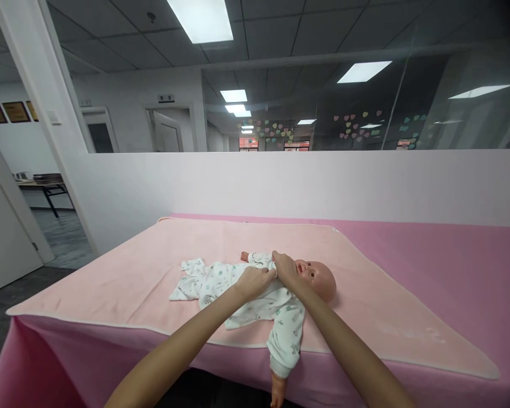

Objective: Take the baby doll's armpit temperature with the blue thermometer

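A baby doll [323, 279] lies on its back with its head to the right. It wears a white printed baby outfit [246, 310], loose and flat at the leg end on the left. Over the doll's chest, my left hand [255, 281] pinches the outfit's fabric. My right hand [284, 266] is closed on the same garment close to the neck, just beside my left. My fingertips hide whatever small part lies between them. One doll arm points away from me; the other, in its sleeve [285, 340], hangs over the table's near edge.
A peach blanket [123, 283] with a pale border lies under the doll, on a pink table cover [450, 266]. Behind stands a white half wall [323, 184] with glass above. At left are a white door [8, 221] and a doorway.
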Motion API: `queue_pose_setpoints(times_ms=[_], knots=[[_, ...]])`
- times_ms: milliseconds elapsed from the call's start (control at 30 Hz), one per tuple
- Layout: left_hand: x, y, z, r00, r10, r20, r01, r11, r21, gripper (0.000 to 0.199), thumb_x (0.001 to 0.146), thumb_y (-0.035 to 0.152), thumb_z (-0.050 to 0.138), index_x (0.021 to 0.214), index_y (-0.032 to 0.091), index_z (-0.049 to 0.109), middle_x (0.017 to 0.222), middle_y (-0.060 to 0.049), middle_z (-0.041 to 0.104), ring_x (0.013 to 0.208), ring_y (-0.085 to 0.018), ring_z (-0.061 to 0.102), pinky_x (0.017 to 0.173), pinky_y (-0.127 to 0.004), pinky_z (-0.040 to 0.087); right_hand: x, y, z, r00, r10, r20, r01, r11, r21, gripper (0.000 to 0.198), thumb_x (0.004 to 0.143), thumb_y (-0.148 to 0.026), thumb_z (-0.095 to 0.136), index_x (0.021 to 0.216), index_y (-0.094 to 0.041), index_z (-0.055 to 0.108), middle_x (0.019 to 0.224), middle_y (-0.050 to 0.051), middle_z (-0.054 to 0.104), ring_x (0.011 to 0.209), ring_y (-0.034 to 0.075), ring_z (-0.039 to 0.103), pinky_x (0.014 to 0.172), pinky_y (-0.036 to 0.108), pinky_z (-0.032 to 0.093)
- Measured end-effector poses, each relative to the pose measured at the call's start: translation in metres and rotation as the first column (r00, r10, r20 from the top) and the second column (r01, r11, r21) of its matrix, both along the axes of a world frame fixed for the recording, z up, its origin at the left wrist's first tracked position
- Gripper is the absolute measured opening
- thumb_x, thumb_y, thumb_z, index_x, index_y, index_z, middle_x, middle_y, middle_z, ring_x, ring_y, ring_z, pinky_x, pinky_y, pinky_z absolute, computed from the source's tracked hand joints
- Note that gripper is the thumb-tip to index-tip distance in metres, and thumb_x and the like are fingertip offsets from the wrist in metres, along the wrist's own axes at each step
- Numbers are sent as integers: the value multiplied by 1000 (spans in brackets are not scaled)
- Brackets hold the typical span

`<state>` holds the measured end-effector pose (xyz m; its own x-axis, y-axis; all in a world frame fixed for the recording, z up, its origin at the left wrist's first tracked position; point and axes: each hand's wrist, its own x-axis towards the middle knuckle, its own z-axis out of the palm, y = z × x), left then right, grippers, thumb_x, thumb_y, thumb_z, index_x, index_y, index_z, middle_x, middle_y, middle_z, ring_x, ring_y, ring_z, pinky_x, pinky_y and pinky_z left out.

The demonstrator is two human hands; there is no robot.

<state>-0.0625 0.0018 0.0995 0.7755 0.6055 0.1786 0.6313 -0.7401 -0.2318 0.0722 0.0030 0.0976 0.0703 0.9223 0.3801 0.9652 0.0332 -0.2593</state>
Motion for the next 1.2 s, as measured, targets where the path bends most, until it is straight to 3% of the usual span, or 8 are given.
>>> queue_pose_setpoints(times_ms=[100, 233, 367, 500, 700, 900, 1100, 1200], knots=[[-8, -2, -9, 996, -48, 71, 51, 998, -37, 21, 91, 24, 32, 104, 19, 48, 89, -6, 61, 71, -20, 61, 57, -28, 44, 17, -6, -6, 997, 57, 56, -58, 998, 22, 28, 86, -33, 51, 108, -16, 55, 109, 7, 56, 95, 16, 55, 82, 36, 47], [-22, -12, -33, 964, -48, 261, 81, 990, -118, 23, 90, 26, 36, 111, 23, 45, 91, -3, 59, 77, -18, 59, 60, -26, 45, 43, -26, -34, 965, 128, 230, -163, 976, 143, 11, 79, -14, 55, 76, -16, 65, 84, 9, 62, 90, 22, 54, 83, 39, 43], [-37, -29, -60, 877, -67, 476, 121, 989, -82, 31, 88, 28, 42, 118, 22, 43, 102, -7, 57, 90, -19, 55, 73, -29, 46, 55, -51, -77, 925, 155, 348, -307, 844, 441, 28, 76, -9, 50, 97, -17, 65, 103, 10, 61, 106, 25, 49, 97, 45, 34], [-51, -36, -78, 856, -141, 497, 136, 990, 46, 34, 83, 22, 49, 117, 22, 47, 111, -9, 54, 98, -22, 52, 80, -35, 45, 57, -65, -101, 903, 228, 363, -392, 784, 481, 34, 77, -10, 45, 106, -17, 61, 113, 10, 59, 116, 23, 44, 105, 49, 25], [-75, -35, -82, 895, -133, 425, 94, 989, 113, 34, 80, 9, 44, 111, 22, 53, 112, -9, 55, 102, -21, 52, 82, -34, 46, 54, -66, -98, 933, 254, 255, -353, 781, 514, 23, 79, -8, 42, 85, -18, 62, 103, 7, 62, 109, 20, 49, 106, 50, 26], [-84, -43, -74, 894, -160, 419, 130, 987, 98, 26, 82, 15, 48, 106, 22, 56, 116, -9, 55, 108, -22, 50, 87, -35, 46, 46, -66, -97, 942, 289, 171, -335, 780, 528, 22, 80, -11, 40, 81, -18, 61, 98, 6, 63, 107, 20, 51, 106, 51, 27], [-78, -37, -69, 858, -210, 468, 134, 972, 191, 23, 82, 10, 43, 97, 20, 58, 106, -8, 59, 101, -20, 53, 88, -35, 44, 41, -57, -82, 965, 247, 91, -254, 781, 570, 21, 82, -12, 42, 78, -19, 61, 102, 6, 63, 108, 21, 51, 106, 52, 26], [-81, -30, -67, 823, -176, 540, 126, 984, 129, 21, 84, 11, 40, 94, 20, 56, 94, -6, 60, 91, -18, 55, 79, -32, 45, 41, -49, -71, 978, 198, 71, -199, 762, 616, 19, 82, -14, 44, 76, -19, 61, 103, 6, 63, 110, 22, 50, 105, 52, 26]])
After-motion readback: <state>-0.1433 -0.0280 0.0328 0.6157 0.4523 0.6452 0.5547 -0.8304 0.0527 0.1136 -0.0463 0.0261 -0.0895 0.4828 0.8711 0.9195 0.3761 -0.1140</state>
